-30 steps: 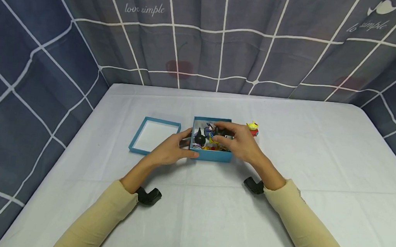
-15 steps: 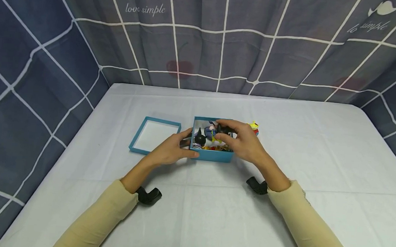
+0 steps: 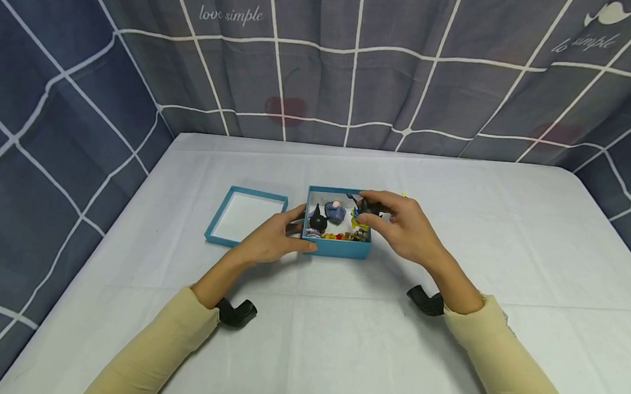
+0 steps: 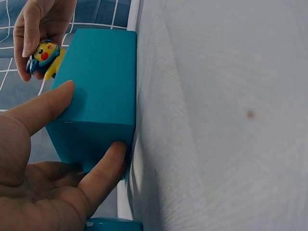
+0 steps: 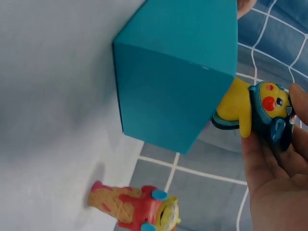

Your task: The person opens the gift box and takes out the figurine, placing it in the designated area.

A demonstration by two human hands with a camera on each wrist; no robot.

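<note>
My left hand (image 3: 272,238) grips the left end of a teal box (image 3: 336,249), thumb on its front wall. In the right wrist view, my right hand (image 5: 276,185) pinches a yellow toy figurine (image 5: 274,103) with red cheeks and a blue-and-black hood. It hangs over the right side of the box, its lower body partly hidden by the box wall in that view. Inside the box lie a blue-clad figurine (image 3: 335,211), a black pointed piece (image 3: 318,222) and several small red and yellow toys (image 3: 340,237) along the front.
The teal-rimmed lid (image 3: 249,216) lies left of the box. Right of the box stands a red toy figurine (image 5: 144,204) with a yellow head on a cone-shaped base; my right hand mostly hides it in the head view. A gridded curtain (image 3: 324,86) borders the white table (image 3: 304,344).
My right hand has moved right with the hooded figurine, away from the blue-clad one, and now covers most of the red figurine. The left hand and box have stayed still.
</note>
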